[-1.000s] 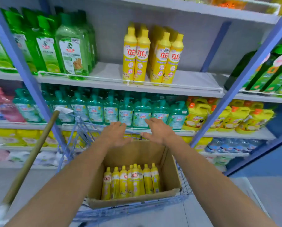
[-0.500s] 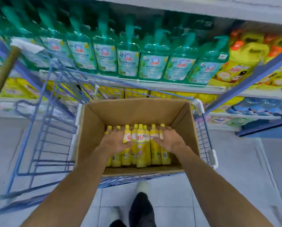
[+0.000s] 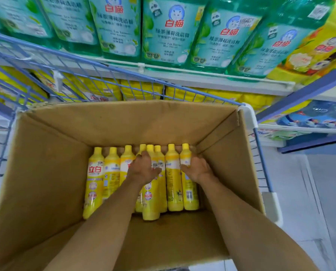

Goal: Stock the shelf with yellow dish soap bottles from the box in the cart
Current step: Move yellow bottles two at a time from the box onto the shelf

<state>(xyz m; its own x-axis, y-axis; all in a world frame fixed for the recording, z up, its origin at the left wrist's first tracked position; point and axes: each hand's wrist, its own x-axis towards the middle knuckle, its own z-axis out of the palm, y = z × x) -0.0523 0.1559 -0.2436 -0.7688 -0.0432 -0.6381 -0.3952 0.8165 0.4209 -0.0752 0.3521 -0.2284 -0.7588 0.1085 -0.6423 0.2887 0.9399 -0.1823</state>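
Observation:
An open cardboard box (image 3: 46, 173) sits in the blue wire cart (image 3: 104, 75). Several yellow dish soap bottles (image 3: 93, 178) lie side by side on the box floor, caps pointing away from me. My left hand (image 3: 143, 169) reaches down onto the middle of the row, its fingers curled around a middle bottle (image 3: 151, 204). My right hand (image 3: 197, 168) grips the rightmost bottle (image 3: 189, 194) near its shoulder, thumb across the label. Both bottles still rest among the others. The shelf level holding the matching yellow bottles is out of view.
Just past the cart, a white shelf edge (image 3: 202, 75) carries large teal detergent bottles (image 3: 173, 32) and yellow jugs (image 3: 309, 55). More yellow packs stand on the level below, behind the cart wire. A blue shelf upright (image 3: 300, 94) slants at right. Grey floor tiles lie to the right.
My head has tipped down and moved closer to the box. Both hands dropped from above the box rim onto the bottles and have now closed around two of them.

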